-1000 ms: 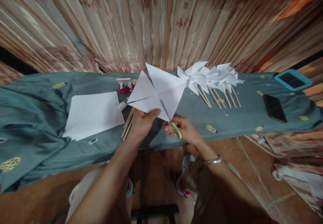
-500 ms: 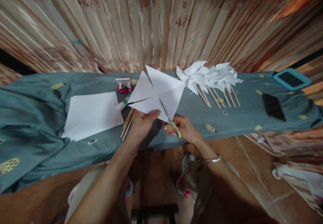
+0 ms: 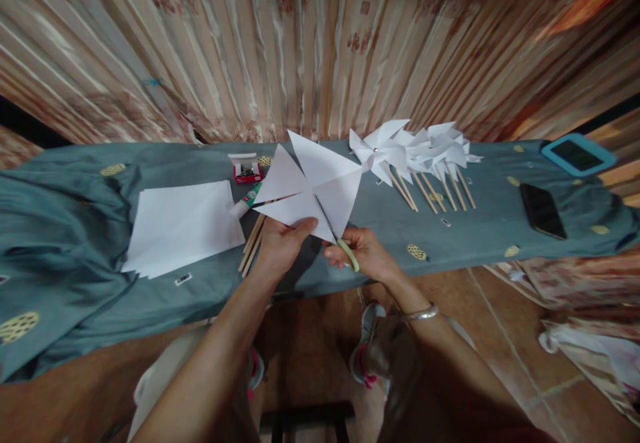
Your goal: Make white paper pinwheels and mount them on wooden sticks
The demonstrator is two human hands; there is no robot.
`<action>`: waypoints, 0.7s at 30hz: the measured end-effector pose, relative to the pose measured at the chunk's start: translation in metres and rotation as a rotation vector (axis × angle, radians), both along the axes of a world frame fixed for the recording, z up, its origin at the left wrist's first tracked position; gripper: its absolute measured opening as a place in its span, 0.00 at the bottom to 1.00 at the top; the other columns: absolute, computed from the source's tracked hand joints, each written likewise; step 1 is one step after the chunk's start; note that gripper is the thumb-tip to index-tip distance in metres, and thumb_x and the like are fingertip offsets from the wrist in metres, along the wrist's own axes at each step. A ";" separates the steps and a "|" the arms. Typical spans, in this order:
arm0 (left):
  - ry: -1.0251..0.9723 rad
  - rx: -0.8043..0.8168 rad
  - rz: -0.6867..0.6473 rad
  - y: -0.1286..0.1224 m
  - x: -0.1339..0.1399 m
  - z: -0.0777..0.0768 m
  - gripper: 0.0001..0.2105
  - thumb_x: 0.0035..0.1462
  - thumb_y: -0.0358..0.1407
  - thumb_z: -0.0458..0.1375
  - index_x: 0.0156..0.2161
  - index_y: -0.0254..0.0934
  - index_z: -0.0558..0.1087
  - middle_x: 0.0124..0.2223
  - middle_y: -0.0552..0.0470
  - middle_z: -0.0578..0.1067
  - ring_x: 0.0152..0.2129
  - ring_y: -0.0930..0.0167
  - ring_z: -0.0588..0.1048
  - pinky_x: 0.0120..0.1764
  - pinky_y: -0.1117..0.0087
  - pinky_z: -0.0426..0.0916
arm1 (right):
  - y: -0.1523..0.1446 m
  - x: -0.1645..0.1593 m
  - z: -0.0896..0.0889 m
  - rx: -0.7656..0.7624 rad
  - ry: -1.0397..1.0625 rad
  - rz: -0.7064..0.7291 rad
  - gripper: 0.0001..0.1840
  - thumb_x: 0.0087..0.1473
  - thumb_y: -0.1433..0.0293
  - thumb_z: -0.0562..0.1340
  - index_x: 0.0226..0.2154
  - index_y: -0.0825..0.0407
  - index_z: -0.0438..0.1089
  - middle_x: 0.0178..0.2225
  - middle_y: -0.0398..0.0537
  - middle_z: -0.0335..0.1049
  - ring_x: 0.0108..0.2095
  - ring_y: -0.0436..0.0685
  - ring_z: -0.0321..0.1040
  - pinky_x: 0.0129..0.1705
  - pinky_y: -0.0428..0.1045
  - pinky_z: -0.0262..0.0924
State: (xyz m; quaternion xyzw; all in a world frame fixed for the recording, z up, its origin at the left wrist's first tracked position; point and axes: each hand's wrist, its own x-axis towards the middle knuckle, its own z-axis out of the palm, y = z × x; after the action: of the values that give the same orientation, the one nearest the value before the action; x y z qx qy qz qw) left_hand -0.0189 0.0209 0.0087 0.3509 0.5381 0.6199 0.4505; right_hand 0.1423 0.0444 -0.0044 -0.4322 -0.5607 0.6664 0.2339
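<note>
My left hand pinches the near edge of a white sheet of paper, thumb on top. Slits run from the sheet's corners toward its middle, parting it into pointed flaps. In my right hand is a pair of scissors with pale green handles. Their blades lie in the slit at the near right of the sheet, pointing toward its centre. The fingers in the handle loops are partly hidden. Under the paper and beside my left hand, several wooden sticks lie on the cloth.
A stack of white paper lies at left, near a small red box and a green-and-white tube. Several paper pinwheels on sticks lie behind to the right. A phone and a blue-framed tablet rest farther right on the teal tablecloth.
The paper's right and upper left flaps have shifted very slightly. Both hands and the scissors stay almost where they were.
</note>
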 end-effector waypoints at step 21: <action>0.028 0.016 0.022 0.002 -0.002 -0.006 0.12 0.37 0.33 0.66 0.31 0.35 0.72 0.31 0.53 0.76 0.29 0.68 0.73 0.38 0.67 0.68 | 0.000 -0.001 0.003 0.017 -0.033 -0.017 0.26 0.28 0.50 0.74 0.19 0.54 0.70 0.15 0.40 0.67 0.15 0.45 0.59 0.18 0.43 0.53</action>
State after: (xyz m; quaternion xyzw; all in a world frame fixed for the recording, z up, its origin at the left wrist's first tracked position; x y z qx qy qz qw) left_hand -0.0208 0.0226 0.0032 0.3572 0.5431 0.6243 0.4333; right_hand 0.1412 0.0447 -0.0010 -0.4458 -0.5664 0.6525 0.2338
